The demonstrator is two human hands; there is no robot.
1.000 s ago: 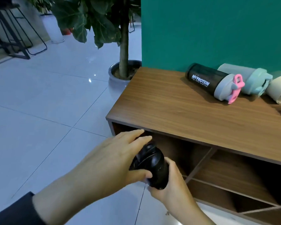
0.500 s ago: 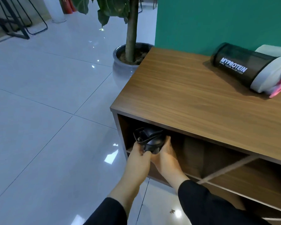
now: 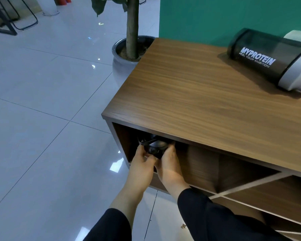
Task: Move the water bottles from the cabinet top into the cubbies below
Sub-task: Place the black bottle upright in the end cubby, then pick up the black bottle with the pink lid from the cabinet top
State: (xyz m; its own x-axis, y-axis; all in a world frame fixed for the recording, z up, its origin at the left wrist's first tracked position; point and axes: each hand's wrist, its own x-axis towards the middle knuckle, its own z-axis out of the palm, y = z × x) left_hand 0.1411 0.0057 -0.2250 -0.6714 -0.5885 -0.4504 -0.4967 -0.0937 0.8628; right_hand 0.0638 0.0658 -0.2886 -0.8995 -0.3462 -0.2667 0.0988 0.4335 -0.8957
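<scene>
A black bottle (image 3: 155, 146) sits in the mouth of the top-left cubby (image 3: 123, 141) of the wooden cabinet (image 3: 189, 94); only its cap end shows, the body is hidden in the dark inside. My left hand (image 3: 142, 165) grips it from the left and my right hand (image 3: 169, 164) from the right, both wrapped on it. A dark MYPROTEIN shaker (image 3: 266, 56) with a grey lid lies on its side on the cabinet top at the far right. A pale bottle (image 3: 299, 36) behind it is cut off by the frame edge.
A potted tree in a grey pot (image 3: 122, 61) stands on the floor against the cabinet's far left corner. A green wall (image 3: 207, 18) backs the cabinet. More cubbies (image 3: 241, 173) open to the right. Glossy white tiles (image 3: 42, 119) lie to the left, with black metal frames (image 3: 5, 26) far off.
Both hands have carried the black bottle from in front of the cabinet into the top-left cubby. Since half a second ago it has gone a little deeper. The view has shifted right and closer.
</scene>
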